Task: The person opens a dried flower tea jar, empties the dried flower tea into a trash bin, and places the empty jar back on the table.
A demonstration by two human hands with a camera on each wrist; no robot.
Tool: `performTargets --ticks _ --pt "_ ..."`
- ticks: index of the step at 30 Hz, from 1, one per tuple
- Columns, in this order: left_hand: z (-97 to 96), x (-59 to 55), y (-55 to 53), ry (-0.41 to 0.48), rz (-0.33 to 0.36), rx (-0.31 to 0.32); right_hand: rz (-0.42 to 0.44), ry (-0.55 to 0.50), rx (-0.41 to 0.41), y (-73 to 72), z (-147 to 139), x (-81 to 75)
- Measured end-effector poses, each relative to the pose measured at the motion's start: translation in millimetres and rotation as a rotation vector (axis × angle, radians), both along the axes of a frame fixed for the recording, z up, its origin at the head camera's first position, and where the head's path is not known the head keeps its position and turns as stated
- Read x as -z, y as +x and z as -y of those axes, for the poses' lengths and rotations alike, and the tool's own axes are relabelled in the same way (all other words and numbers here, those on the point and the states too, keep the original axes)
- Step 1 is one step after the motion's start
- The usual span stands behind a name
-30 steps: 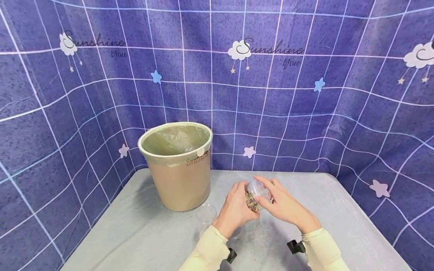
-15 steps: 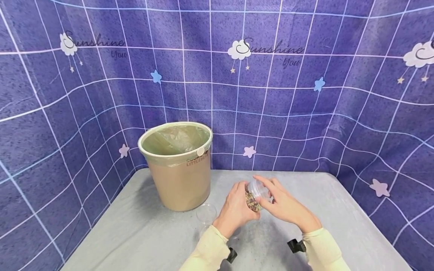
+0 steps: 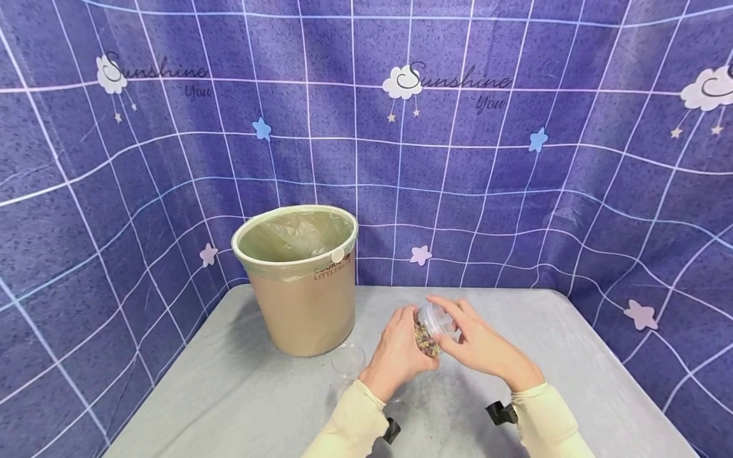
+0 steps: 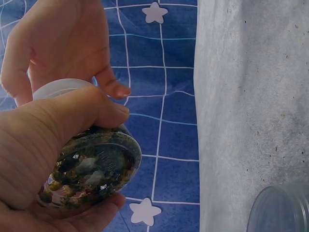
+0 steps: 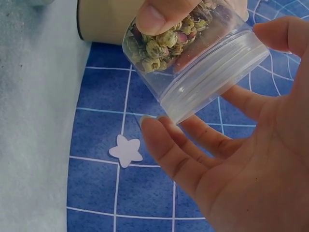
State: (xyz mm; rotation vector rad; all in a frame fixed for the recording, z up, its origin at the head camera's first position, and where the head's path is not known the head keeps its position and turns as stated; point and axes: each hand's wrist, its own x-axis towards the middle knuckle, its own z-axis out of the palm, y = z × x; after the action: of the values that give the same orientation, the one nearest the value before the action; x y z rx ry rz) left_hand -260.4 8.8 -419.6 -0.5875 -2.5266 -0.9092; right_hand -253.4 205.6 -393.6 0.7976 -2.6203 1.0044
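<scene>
Gripping a tilted clear cylindrical plastic jar point(image 5: 193, 58) of dried flower buds point(image 5: 161, 50) with the left hand point(image 3: 397, 350), above the grey tabletop point(image 3: 229, 394). Curving the right hand point(image 3: 475, 340) around the translucent ridged lid point(image 5: 215, 75); cannot tell if clamped. Right of a round beige bin point(image 3: 303, 305) and a clear round plastic container point(image 3: 348, 360).

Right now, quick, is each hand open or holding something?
Left hand: closed, holding the tilted clear jar of dried flowers.
Right hand: open, fingers spread around the jar's lid; contact unclear.
</scene>
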Motion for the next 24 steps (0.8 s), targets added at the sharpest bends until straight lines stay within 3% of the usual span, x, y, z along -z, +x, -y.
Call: performTargets --ticks 24 --pt "-0.1 1.4 -0.8 -0.016 -0.013 -0.009 -0.001 -0.025 -0.050 3.3 -0.3 -5.3"
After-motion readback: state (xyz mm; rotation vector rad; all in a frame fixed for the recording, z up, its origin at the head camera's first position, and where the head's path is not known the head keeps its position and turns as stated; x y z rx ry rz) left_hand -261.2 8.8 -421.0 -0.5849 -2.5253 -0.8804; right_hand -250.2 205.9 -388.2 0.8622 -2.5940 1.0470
